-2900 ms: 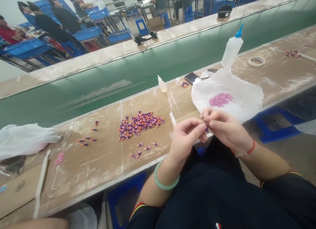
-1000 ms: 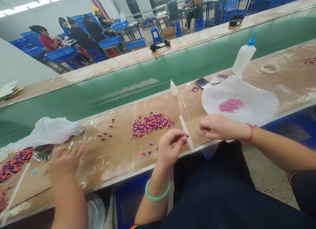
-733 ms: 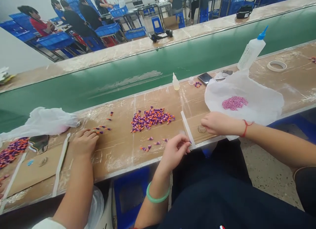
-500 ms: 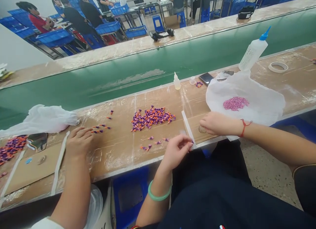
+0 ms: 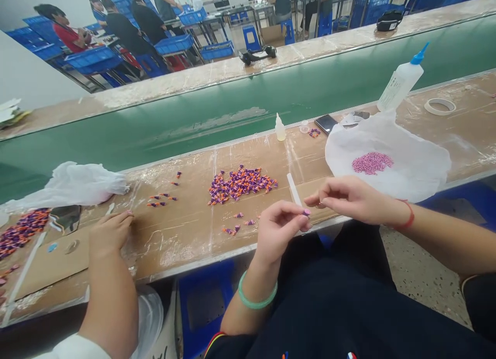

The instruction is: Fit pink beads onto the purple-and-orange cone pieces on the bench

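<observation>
My left hand (image 5: pixel 277 227), with a green bangle on its wrist, pinches a small purple-and-pink piece (image 5: pixel 306 213) between thumb and fingertips at the table's front edge. Just right of it, my right hand (image 5: pixel 344 198), with a red cord on the wrist, has thumb and fingers drawn together; whatever is between them is too small to make out. A white strip (image 5: pixel 294 189) on the table runs down behind the left fingertips. Several loose purple-and-orange pieces (image 5: pixel 231 230) lie left of my left hand, below a large pile of similar cone-like pieces (image 5: pixel 242 184).
A white sheet (image 5: pixel 418 160) bears pink beads (image 5: pixel 372 163). Behind stand a large bottle (image 5: pixel 401 85), a small bottle (image 5: pixel 279 129) and a phone (image 5: pixel 325 123); a tape roll (image 5: pixel 439 107) lies right. A co-worker's hand (image 5: pixel 110 232) works at left beside cardboard (image 5: pixel 54 268).
My right hand has lifted off the table, where it touched a small ring-like coil, and come near my left fingertips. My left hand has risen slightly. The co-worker's hand has moved left from the loose pieces.
</observation>
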Motion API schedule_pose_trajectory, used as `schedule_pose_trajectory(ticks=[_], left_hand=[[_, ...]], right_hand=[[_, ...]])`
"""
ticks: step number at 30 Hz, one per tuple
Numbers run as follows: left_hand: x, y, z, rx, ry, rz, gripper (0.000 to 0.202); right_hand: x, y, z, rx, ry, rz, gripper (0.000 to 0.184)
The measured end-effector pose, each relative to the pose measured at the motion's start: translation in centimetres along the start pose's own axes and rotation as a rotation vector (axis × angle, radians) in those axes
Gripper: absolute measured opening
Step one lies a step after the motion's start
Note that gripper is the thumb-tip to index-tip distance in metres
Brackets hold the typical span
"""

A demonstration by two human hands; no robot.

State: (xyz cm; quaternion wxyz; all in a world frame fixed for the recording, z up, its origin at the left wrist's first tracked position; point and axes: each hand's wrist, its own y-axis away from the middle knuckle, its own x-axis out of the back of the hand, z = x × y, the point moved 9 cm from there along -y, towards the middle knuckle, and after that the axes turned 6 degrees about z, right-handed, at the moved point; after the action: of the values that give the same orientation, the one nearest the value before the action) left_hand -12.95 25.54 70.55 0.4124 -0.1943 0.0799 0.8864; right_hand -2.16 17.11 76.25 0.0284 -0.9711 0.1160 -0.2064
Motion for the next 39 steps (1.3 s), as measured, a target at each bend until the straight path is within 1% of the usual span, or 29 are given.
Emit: schedule_pose_trajectory(ticks=[2,6,10,13,20,25,29,34,39], left_hand=[[-1.1,0.2,0.9,-0.036,0.061,-0.031,0.017],[-2.5,0.7,2.2,-0.088,0.083,-0.067,0.013],[-3.1,1.1,2.9,-0.114,0.085,-0.1,0.008],[-3.3,1.3,3.1,-0.124,0.09,-0.118,0.008],[-4.0,1.5,3.2,-0.122,0.086,-0.147,0.01],[-4.1,1.4,3.2,-0.119,0.063,-0.142,0.009],[-4.1,1.4,3.0,-0.103,0.055,-0.129,0.009],[-3.6,1.2,2.6,-0.074,0.026,-0.061,0.008],[-3.0,1.2,2.0,-0.051,0.014,-0.018,0.012]], right_hand=[[-0.2,0.7,-0.8,-0.025,-0.086,0.018,0.02],[-0.1,1.5,-2.3,0.01,-0.078,0.066,0.019],[0.2,1.9,-3.6,0.115,-0.012,0.103,0.015],[0.4,2.1,-4.4,0.182,0.018,0.122,0.013],[0.5,2.4,-4.9,0.239,0.018,0.133,0.011],[0.6,2.6,-5.0,0.245,0.059,0.14,0.012],[0.6,2.8,-5.6,0.305,0.154,0.165,0.013],[0.1,3.0,-5.6,0.322,0.257,0.14,0.011],[-0.1,3.2,-5.7,0.37,0.37,0.172,0.012]])
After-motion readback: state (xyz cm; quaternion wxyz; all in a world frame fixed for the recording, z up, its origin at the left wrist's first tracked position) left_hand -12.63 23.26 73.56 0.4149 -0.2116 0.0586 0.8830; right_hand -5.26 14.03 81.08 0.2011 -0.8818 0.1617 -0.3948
